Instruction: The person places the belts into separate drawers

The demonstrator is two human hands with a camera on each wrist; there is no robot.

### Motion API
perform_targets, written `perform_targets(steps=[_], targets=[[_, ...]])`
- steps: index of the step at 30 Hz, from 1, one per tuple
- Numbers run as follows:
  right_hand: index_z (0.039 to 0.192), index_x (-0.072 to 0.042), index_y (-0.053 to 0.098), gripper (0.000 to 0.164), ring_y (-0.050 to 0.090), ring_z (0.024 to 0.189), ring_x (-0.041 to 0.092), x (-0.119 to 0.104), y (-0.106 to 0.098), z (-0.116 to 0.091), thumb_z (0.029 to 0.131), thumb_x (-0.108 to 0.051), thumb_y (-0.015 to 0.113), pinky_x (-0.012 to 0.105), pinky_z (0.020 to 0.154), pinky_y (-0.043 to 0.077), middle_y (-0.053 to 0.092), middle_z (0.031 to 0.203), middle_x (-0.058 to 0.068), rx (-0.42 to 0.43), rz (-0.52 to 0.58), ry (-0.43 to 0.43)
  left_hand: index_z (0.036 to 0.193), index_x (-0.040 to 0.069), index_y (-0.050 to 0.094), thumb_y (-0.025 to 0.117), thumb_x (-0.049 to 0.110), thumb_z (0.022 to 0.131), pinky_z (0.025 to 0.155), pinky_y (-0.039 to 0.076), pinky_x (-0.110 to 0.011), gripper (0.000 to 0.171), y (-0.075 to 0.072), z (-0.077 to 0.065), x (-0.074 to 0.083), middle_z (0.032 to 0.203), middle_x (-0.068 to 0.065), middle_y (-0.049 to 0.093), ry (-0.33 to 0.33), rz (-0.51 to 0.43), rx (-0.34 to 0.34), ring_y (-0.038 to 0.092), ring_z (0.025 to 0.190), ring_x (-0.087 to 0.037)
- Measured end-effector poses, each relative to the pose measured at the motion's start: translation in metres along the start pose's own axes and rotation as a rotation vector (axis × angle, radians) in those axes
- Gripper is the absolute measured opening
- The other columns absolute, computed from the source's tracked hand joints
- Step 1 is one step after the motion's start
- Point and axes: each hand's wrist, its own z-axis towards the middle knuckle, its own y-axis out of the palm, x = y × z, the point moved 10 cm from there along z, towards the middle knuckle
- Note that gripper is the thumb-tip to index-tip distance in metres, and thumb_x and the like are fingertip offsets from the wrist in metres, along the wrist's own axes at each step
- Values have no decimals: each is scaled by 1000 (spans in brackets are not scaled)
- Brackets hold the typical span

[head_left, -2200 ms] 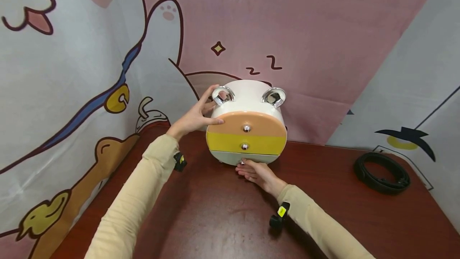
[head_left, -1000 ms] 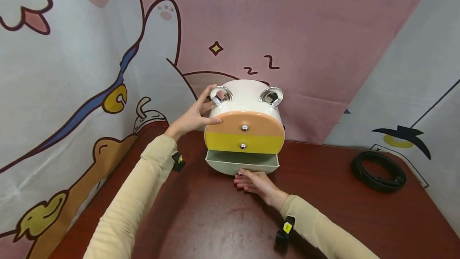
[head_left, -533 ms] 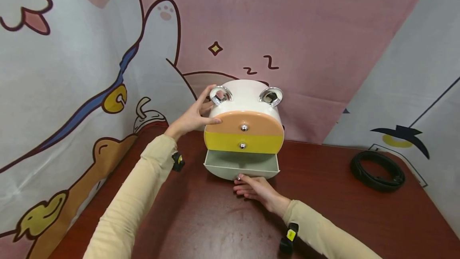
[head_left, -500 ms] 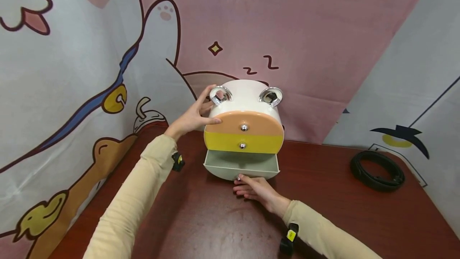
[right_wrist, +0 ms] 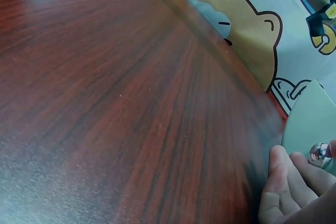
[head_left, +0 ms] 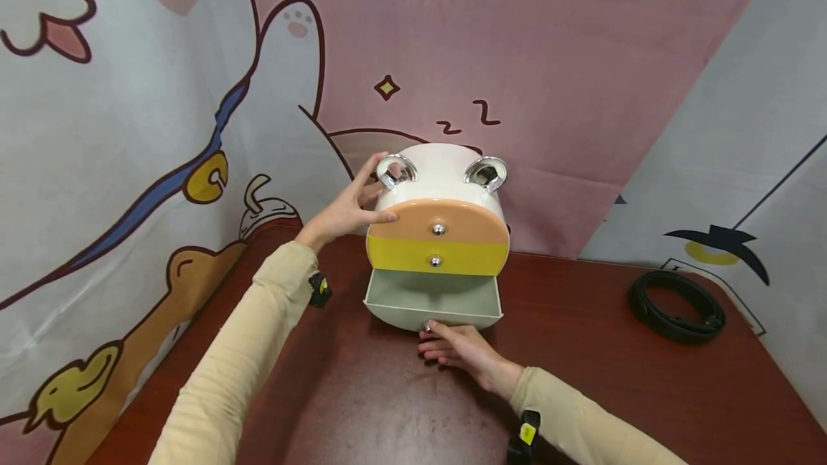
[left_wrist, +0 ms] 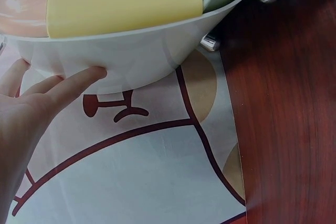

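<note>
A small white drawer cabinet [head_left: 446, 181] with two chrome eye-like knobs on top stands against the backdrop. Its orange top drawer [head_left: 413, 219] and yellow middle drawer [head_left: 394, 253] are closed, while the pale green bottom drawer [head_left: 390, 316] is pulled well out with a bare interior. My left hand [head_left: 345, 210] steadies the cabinet's left side, thumb at the orange front; the left wrist view has its fingertips [left_wrist: 97, 72] pressed on the white wall. With thumb and finger, my right hand [head_left: 472, 354] pinches the round silver knob [right_wrist: 318, 151] of the green drawer, its other fingers extended below.
A black coiled belt [head_left: 672, 307] lies on the right of the dark red wooden table [head_left: 388, 400]. Cartoon-printed cloth [head_left: 549, 77] hangs close behind the cabinet and along the left side.
The green bottom drawer has slid out toward me from nearly closed, my right hand moving back with its knob. My left hand has kept its place on the cabinet.
</note>
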Motion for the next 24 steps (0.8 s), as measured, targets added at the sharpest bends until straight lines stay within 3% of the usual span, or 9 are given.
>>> perform_targets(steps=[5, 24], targets=[[122, 11, 60, 56, 69, 88, 16, 2, 2, -4, 98, -40, 55, 23, 71, 51, 70, 103, 17, -2, -11, 1, 155, 31, 8, 75, 2, 83, 101, 38, -53, 103, 3, -7, 12, 154, -18, 27, -28, 35, 3, 28, 139, -37], [120, 11, 61, 57, 69, 86, 18, 7, 7, -16, 98, -41, 55, 24, 67, 51, 71, 100, 17, 1, -24, -7, 155, 32, 8, 75, 1, 84, 102, 37, -52, 103, 5, -10, 14, 156, -16, 24, -40, 24, 5, 27, 139, -35]])
